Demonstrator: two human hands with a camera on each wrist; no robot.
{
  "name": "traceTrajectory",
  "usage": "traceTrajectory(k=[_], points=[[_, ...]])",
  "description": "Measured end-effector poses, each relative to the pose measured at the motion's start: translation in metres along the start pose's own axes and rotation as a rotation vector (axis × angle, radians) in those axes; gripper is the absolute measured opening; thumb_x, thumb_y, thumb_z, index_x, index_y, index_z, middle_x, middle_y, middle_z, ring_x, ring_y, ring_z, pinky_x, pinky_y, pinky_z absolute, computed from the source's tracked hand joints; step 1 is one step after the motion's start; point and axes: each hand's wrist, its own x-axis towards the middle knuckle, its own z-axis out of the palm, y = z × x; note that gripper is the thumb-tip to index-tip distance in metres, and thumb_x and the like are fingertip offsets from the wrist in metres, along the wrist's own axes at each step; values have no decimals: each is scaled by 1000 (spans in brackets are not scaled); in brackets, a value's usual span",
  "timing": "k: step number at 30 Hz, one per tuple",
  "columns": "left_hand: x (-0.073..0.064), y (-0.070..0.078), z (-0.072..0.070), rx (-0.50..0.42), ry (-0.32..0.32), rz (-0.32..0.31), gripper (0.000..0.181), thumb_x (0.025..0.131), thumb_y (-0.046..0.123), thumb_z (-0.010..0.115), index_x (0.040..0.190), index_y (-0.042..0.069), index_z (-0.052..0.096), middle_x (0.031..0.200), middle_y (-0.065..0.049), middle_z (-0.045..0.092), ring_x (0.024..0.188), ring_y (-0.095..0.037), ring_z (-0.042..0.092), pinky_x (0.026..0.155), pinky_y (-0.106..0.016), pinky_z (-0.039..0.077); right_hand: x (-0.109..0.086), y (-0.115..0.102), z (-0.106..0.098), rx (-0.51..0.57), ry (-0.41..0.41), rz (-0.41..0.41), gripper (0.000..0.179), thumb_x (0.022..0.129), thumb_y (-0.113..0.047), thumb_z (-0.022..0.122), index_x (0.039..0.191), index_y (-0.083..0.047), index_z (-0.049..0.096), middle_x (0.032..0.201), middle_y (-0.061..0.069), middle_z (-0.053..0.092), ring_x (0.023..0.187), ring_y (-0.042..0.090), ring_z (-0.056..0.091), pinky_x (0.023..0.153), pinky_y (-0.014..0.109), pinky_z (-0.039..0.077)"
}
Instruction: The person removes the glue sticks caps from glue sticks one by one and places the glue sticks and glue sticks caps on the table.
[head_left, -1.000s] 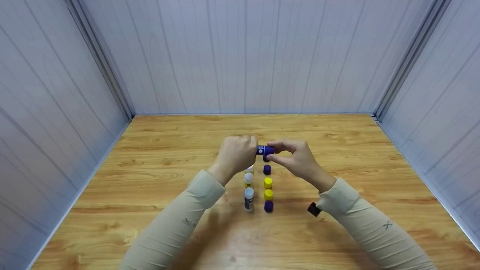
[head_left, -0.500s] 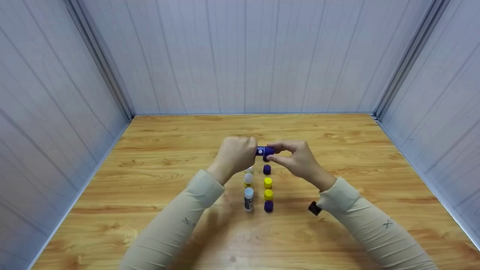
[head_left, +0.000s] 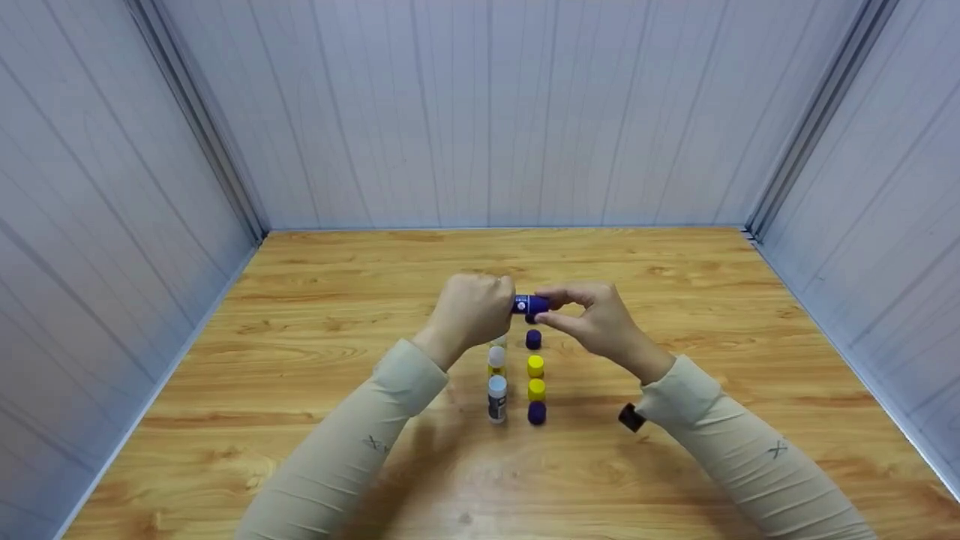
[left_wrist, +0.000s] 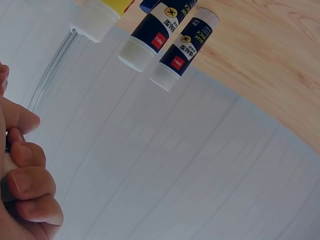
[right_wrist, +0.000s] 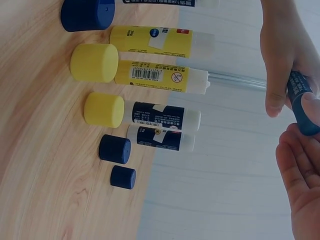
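Observation:
In the head view my left hand grips a dark blue glue stick, lying sideways above the table. Its blue cap sits in line with the body, and the thumb and fingers of my right hand pinch it. The right wrist view shows that same blue cap between the right thumb and fingers. Curled left fingers mostly hide the stick in the left wrist view. Below the hands stand uncapped glue sticks in a row, among them a front one and a yellow one.
Beside the sticks runs a row of loose caps, with yellow caps between dark blue caps. A black object shows by the right cuff. Pale panel walls enclose the wooden table.
The blue cap has gone from slightly tilted to straight in line with the glue stick. Both hands stay almost in place; the stick has dropped a touch.

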Motion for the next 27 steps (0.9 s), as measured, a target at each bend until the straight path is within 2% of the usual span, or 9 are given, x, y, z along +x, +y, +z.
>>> traceTrajectory(k=[6, 11, 14, 16, 18, 20, 23, 27], points=[[1, 0, 0, -15, -21, 18, 19, 95, 23, 76, 82, 13, 68, 63, 2, 64, 50, -9, 40, 45, -31, 53, -2, -1, -1, -4, -5, -25, 26, 92, -5, 87, 117, -1, 82, 103, 9, 84, 93, 13, 76, 85, 24, 61], [2, -1, -2, -34, -50, 26, 20, 97, 26, 76, 83, 13, 69, 64, 2, 64, 50, -9, 40, 46, -31, 54, -2, -2, -2, -1, -6, -12, 26, 92, -6, 87, 117, -2, 82, 102, 9, 84, 92, 12, 76, 84, 22, 60], [3, -3, -3, -38, -55, 29, 20, 96, 26, 77, 83, 13, 69, 64, 3, 65, 50, -9, 39, 47, -31, 55, -1, -2, -2, 6, -11, 6, 25, 93, -7, 86, 117, -1, 82, 101, 11, 84, 90, 11, 75, 66, 18, 53], [3, -4, -4, -42, -55, 32, 21, 96, 26, 78, 82, 14, 69, 64, 3, 65, 51, -9, 38, 47, -31, 56, -1, -3, -3, 9, -11, 19, 25, 94, -7, 85, 117, 0, 81, 101, 13, 84, 89, 10, 74, 55, 17, 44], [3, -4, -5, -44, -57, 33, 21, 95, 27, 79, 82, 14, 69, 64, 3, 66, 51, -9, 38, 48, -31, 56, -1, -3, -3, 10, -7, 26, 24, 94, -6, 84, 117, 1, 81, 100, 14, 83, 89, 10, 74, 49, 18, 36], [4, -5, -6, -48, -66, 34, 21, 95, 28, 79, 83, 13, 70, 65, 2, 67, 52, -9, 39, 49, -32, 57, -1, -4, -3, 5, -5, 21, 24, 94, -6, 85, 117, 0, 82, 101, 14, 83, 89, 11, 75, 53, 17, 42], [5, -6, -7, -66, -97, 37, 21, 96, 29, 79, 86, 12, 71, 67, 1, 68, 53, -9, 41, 50, -32, 58, 0, -4, -3, 0, -7, -6, 24, 93, -6, 85, 116, 0, 82, 101, 12, 84, 90, 15, 77, 68, 18, 54], [4, -13, -7, -139, -153, 23, 19, 96, 23, 77, 85, 11, 69, 68, -1, 67, 54, -11, 43, 52, -35, 58, 0, -1, -6, -11, -3, -40, 24, 92, -5, 86, 115, 0, 82, 102, 12, 84, 90, 17, 78, 84, 22, 61]])
